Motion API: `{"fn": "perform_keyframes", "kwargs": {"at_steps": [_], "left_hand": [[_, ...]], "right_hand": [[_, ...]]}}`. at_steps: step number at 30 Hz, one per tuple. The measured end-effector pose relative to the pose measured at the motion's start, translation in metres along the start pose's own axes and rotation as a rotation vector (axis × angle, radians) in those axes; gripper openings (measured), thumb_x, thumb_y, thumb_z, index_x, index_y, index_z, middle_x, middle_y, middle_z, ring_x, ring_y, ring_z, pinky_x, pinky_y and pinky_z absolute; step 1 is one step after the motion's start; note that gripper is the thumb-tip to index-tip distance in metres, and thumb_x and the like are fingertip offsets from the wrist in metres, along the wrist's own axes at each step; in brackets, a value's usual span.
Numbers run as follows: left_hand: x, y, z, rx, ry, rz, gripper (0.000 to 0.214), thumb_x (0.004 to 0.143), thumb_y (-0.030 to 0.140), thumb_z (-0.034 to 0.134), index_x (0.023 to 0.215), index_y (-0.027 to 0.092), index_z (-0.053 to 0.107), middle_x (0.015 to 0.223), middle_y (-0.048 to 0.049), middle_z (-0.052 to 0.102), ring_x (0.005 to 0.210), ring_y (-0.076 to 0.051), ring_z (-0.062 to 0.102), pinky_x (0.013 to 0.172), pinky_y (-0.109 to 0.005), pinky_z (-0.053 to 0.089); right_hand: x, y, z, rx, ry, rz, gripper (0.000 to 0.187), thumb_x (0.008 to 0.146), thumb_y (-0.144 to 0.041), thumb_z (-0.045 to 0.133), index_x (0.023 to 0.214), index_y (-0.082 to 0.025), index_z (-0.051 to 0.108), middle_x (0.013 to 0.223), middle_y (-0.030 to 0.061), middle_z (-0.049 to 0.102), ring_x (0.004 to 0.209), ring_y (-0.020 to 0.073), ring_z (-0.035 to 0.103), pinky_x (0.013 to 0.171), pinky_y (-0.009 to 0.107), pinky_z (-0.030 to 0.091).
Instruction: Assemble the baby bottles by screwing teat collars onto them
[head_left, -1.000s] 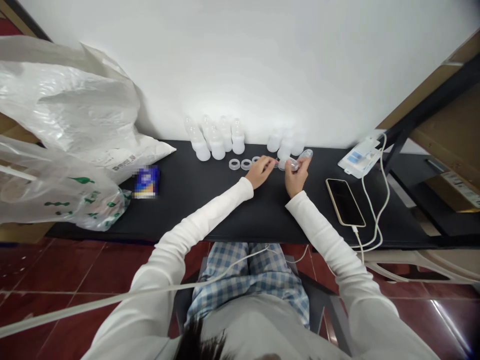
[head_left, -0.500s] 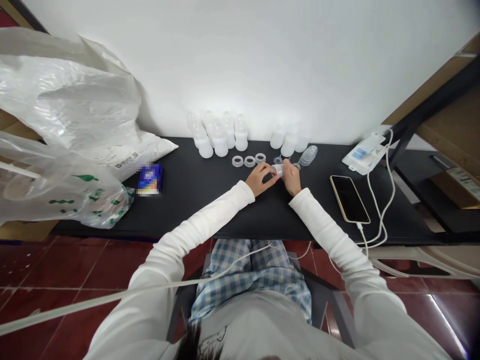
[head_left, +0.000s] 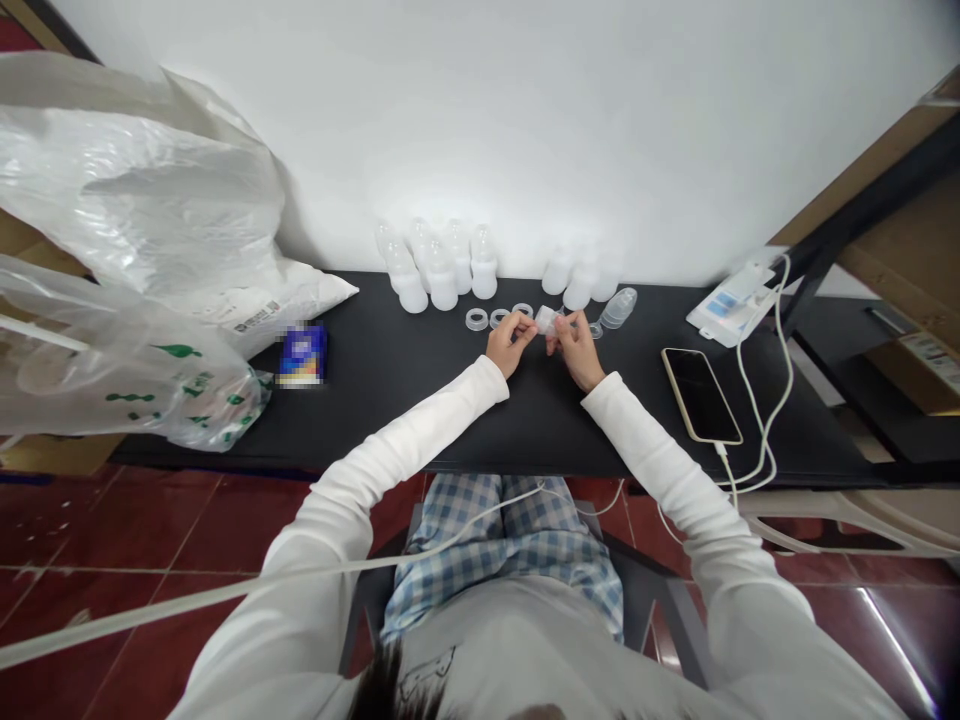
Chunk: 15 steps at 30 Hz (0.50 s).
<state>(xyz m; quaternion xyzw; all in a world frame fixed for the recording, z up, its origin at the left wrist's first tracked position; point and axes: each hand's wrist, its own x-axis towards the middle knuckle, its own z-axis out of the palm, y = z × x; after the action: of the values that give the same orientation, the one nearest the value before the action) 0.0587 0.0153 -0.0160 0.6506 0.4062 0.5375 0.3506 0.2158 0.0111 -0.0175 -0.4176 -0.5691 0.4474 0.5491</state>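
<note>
My left hand (head_left: 510,343) and my right hand (head_left: 576,348) meet over the black table (head_left: 420,400), both pinching one small clear plastic piece (head_left: 545,320) held between them. Just beyond my fingers lie clear plastic rings (head_left: 477,319) in a short row. A group of white bottles with clear caps (head_left: 439,270) stands at the wall behind them. More white bottles (head_left: 576,280) stand to the right, and a clear cap (head_left: 620,307) lies on its side beside them.
A phone (head_left: 700,394) lies at the right, plugged into a white cable (head_left: 757,420) leading to a white box (head_left: 731,303). Large plastic bags (head_left: 127,260) fill the left end. A small blue packet (head_left: 301,354) lies near them. A dark shelf frame (head_left: 862,330) stands at the right.
My hands came together: the left left the rings and joined the right on the clear piece, first drawn slightly toward me, then held up just in front of the rings.
</note>
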Motion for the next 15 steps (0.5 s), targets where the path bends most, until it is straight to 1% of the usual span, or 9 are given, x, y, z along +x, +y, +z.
{"fn": "perform_keyframes", "kwargs": {"at_steps": [3, 5, 7, 10, 12, 15], "left_hand": [[0.0, -0.001, 0.002, -0.06, 0.013, -0.038, 0.031, 0.088, 0.049, 0.065, 0.077, 0.021, 0.058, 0.079, -0.0011, 0.063, 0.075, -0.014, 0.057, 0.079, -0.03, 0.049], [0.0, -0.003, 0.004, -0.109, 0.027, -0.048, 0.03, 0.088, 0.047, 0.067, 0.076, 0.021, 0.057, 0.075, 0.0004, 0.06, 0.072, -0.013, 0.055, 0.076, -0.028, 0.048], [-0.001, -0.006, 0.005, -0.152, 0.063, -0.086, 0.032, 0.088, 0.046, 0.067, 0.073, 0.021, 0.053, 0.069, 0.0024, 0.054, 0.066, -0.012, 0.05, 0.071, -0.026, 0.046], [-0.001, -0.011, 0.007, -0.23, 0.109, -0.198, 0.042, 0.087, 0.051, 0.067, 0.066, 0.021, 0.046, 0.06, 0.005, 0.043, 0.057, -0.009, 0.042, 0.061, -0.024, 0.042], [0.001, -0.013, 0.007, -0.297, 0.09, -0.22, 0.046, 0.085, 0.056, 0.068, 0.066, 0.021, 0.046, 0.059, 0.0052, 0.044, 0.056, -0.009, 0.043, 0.061, -0.024, 0.044], [0.003, -0.011, 0.006, -0.352, 0.075, -0.211, 0.046, 0.081, 0.06, 0.07, 0.069, 0.021, 0.051, 0.063, 0.0035, 0.052, 0.061, -0.01, 0.052, 0.065, -0.026, 0.049]], "right_hand": [[0.0, 0.001, 0.003, 0.041, 0.001, 0.027, 0.06, 0.074, -0.079, 0.062, 0.083, -0.028, 0.031, 0.066, -0.0081, 0.058, 0.051, 0.0107, 0.054, 0.052, 0.028, 0.047], [0.0, 0.002, 0.002, 0.01, 0.001, 0.017, 0.059, 0.076, -0.079, 0.06, 0.082, -0.028, 0.031, 0.066, -0.0075, 0.057, 0.052, 0.0111, 0.054, 0.052, 0.028, 0.047], [-0.001, 0.0, 0.0, -0.094, 0.013, -0.049, 0.056, 0.079, -0.077, 0.058, 0.081, -0.027, 0.034, 0.066, -0.0064, 0.054, 0.055, 0.0119, 0.053, 0.053, 0.029, 0.047], [-0.002, -0.006, -0.004, -0.27, 0.025, -0.183, 0.051, 0.083, -0.073, 0.058, 0.079, -0.026, 0.039, 0.065, -0.0048, 0.051, 0.057, 0.0126, 0.051, 0.056, 0.03, 0.046], [-0.005, -0.013, -0.005, -0.339, 0.033, -0.225, 0.047, 0.087, -0.071, 0.055, 0.08, -0.026, 0.042, 0.064, -0.0048, 0.05, 0.055, 0.0126, 0.049, 0.056, 0.031, 0.044], [-0.009, -0.019, -0.003, -0.41, 0.082, -0.246, 0.046, 0.093, -0.07, 0.042, 0.088, -0.025, 0.048, 0.067, -0.003, 0.054, 0.056, 0.0134, 0.052, 0.06, 0.032, 0.045]]}}
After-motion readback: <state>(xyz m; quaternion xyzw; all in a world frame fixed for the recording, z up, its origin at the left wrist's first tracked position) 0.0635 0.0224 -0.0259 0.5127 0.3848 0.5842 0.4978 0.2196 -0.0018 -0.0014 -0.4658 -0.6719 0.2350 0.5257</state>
